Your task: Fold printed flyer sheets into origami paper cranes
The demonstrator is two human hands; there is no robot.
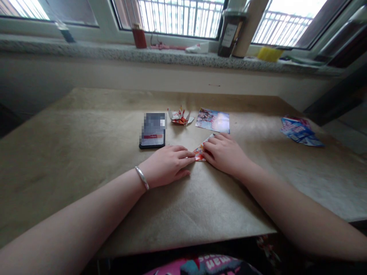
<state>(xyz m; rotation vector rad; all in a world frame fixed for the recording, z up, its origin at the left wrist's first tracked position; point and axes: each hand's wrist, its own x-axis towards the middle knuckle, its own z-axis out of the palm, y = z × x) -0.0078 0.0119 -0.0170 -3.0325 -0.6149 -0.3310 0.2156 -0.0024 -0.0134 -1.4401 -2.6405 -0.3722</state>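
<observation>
A small folded piece of printed paper (198,153), orange, red and white, lies on the table between my hands. My left hand (171,162) lies low with its fingers stretched out, the fingertips touching the paper's left corner. On the paper's right side rests my right hand (222,152), its fingers bent over the sheet and pressing it down, so part of the paper is hidden. Just beyond stands a folded paper crane (181,119) in red and white. To its right lies a flat printed sheet (213,120) in purple and pink.
A phone (153,133) lies beyond my left hand, its screen partly blurred out. Several blue and pink wrappers (301,132) lie at the table's right. Along the windowsill (109,52) stand a red container (139,36) and a dark lidded jar (229,34). The table (183,214) ends near my body.
</observation>
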